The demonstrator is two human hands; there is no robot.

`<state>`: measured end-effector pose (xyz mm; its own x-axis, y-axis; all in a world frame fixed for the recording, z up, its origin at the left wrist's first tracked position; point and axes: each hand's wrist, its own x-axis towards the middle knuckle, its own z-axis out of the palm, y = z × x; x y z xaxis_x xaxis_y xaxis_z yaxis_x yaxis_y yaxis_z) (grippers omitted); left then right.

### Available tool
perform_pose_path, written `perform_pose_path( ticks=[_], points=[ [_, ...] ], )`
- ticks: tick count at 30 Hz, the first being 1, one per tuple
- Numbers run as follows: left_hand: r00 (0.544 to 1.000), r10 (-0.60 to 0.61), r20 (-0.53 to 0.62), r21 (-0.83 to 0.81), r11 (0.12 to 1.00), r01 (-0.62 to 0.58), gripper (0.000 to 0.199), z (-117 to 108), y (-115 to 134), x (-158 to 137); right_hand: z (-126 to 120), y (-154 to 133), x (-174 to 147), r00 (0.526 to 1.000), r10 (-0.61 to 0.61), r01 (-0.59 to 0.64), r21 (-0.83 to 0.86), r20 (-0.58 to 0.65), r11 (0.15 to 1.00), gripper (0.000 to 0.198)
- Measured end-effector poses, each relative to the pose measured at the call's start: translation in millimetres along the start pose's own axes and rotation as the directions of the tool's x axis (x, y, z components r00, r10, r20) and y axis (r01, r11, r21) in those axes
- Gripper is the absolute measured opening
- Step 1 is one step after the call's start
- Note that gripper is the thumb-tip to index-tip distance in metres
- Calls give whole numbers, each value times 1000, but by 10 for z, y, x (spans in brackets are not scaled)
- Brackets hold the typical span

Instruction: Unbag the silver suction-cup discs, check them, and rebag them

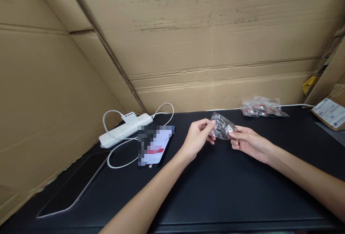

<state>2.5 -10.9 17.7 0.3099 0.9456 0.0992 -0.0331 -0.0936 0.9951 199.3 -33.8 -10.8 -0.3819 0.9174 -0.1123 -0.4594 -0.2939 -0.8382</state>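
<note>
A small clear plastic bag [221, 127] is stretched between my two hands above the black table. My left hand [198, 136] pinches its left end between thumb and fingers. At the other end my right hand [246, 140] grips the bag where a shiny silver round item [231, 129] with a bit of red shows through the film. What exactly that item is, I cannot make out. Behind and to the right, a pile of similar clear bags [260, 107] with red and silver pieces lies against the cardboard wall.
To the left lie a lit phone [159, 146], a white power strip [126, 130] with a looping white cable [113, 164], and a dark tablet [77, 182]. A labelled brown package [330, 110] rests at the right. Cardboard walls [210, 47] enclose the black table [215, 191].
</note>
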Motion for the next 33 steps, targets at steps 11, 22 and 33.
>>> perform_pose_path(
  ticks=[11,22,33],
  points=[
    [997,64,-54,127,990,-57,34,-41,-93,31,81,-3,-79,1000,-5,2,-200,-16,980,37],
    [984,-54,-171,-136,990,31,9,-165,-76,103,9,-115,-74,988,-76,48,-198,-136,979,44],
    [924,-99,-369,296,930,218,22,-422,-239,267,-9,-124,-55,981,-95,53,-238,-167,970,45]
  ],
)
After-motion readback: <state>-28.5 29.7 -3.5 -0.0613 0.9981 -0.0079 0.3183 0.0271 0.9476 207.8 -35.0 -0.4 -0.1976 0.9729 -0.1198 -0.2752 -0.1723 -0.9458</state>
